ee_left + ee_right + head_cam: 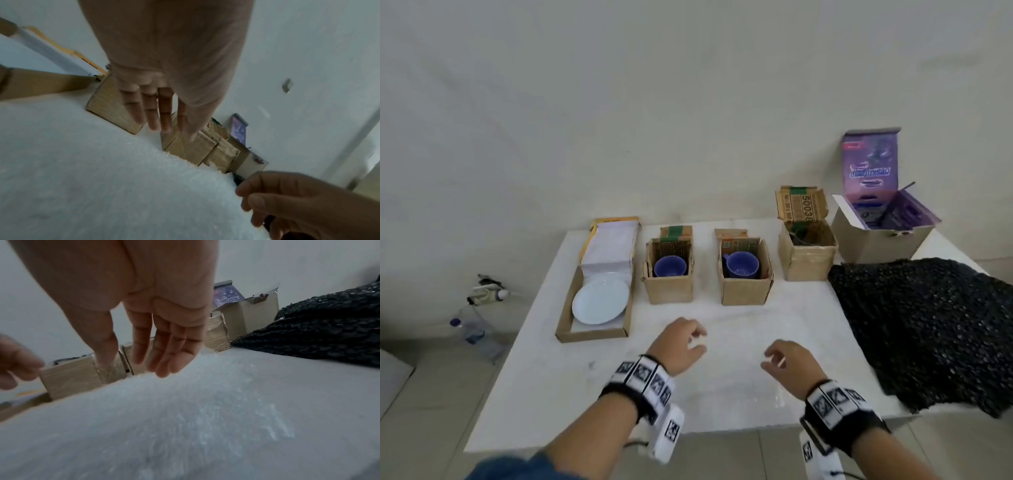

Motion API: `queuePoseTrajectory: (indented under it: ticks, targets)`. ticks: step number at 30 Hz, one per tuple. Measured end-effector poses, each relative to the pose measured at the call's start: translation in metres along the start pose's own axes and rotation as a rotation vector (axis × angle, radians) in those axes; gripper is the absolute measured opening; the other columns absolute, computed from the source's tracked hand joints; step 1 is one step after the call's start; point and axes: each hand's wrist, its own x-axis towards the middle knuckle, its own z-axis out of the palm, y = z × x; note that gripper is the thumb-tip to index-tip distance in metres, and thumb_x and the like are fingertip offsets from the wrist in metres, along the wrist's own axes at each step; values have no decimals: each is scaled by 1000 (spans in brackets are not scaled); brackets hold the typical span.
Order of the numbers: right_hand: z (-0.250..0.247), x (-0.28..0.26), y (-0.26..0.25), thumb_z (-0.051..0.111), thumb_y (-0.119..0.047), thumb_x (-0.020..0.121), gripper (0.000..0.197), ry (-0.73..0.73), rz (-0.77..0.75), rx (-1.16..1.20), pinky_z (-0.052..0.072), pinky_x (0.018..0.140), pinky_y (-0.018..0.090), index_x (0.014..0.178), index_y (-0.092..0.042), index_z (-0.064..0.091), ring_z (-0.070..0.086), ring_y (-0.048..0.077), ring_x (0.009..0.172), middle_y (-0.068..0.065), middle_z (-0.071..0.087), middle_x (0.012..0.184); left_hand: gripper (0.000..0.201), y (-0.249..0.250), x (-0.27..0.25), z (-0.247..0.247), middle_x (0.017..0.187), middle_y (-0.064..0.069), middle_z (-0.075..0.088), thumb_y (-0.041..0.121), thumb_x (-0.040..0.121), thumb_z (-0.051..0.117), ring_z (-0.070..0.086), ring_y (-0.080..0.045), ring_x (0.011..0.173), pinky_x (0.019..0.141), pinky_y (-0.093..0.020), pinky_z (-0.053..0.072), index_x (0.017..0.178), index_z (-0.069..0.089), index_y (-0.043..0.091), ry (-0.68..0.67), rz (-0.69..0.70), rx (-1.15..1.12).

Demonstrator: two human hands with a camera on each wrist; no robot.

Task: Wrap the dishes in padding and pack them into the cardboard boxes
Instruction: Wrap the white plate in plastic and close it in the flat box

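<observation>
Both hands empty, fingers loose — left hand [681,342] and right hand [787,363] hover over clear bubble wrap [722,342] spread on table [544,394]. Blue cups [670,266] unwrapped in boxes [669,291], white plate [601,300] in tray box. Likely next — fetch dish onto wrap.

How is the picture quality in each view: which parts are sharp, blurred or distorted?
Head view: soft even light, the blue cups fairly clear, the table edges bowed. Left wrist view: the left hand is blurred and looms large. Right wrist view: the near surface is smeared, and the black padding is sharper.
</observation>
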Motion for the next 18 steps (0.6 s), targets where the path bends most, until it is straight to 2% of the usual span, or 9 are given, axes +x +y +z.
queuePoseTrajectory:
  ticks: [2,4,8,13,16,18]
  targets:
    - [0,14,0,62,-36,87,30,22,67,0,45,84,23,111,-19,55,55,14,92,0,51,105,36,0,21,4,118,2,52,33,87,61,50,-14,109,96,-27,42,120,55,22,42,-38,118]
    - [2,25,-3,62,-42,86,44,10,94,-22,45,93,28,122,-19,51,53,18,108,3,47,117,42,2,39,6,125,2,51,40,87,60,47,-17,117,100,-34,41,125,53,23,24,-100,212]
    - [9,36,-3,61,-49,85,56,-44,129,-105,43,99,33,130,-20,46,46,22,120,6,42,128,46,-1,61,16,125,-1,54,47,85,60,51,-20,116,97,-37,43,125,55,24,-79,-184,362]
    - [13,38,2,60,-49,86,56,-53,138,-103,41,102,33,132,-19,46,40,23,124,6,40,131,33,-2,70,20,108,2,63,40,81,68,60,-17,101,89,-34,48,108,64,23,-56,-199,327]
    - [10,38,3,59,-47,87,54,-17,133,-59,41,102,33,130,-18,48,40,23,123,6,41,129,16,-1,73,19,96,2,62,34,80,70,61,-17,91,81,-34,50,89,68,20,20,-157,256]
    - [6,39,0,60,-47,86,51,36,117,-17,41,101,32,128,-18,51,42,24,121,7,44,127,13,2,73,13,89,3,62,32,80,70,60,-15,83,77,-33,51,80,68,20,59,-124,175]
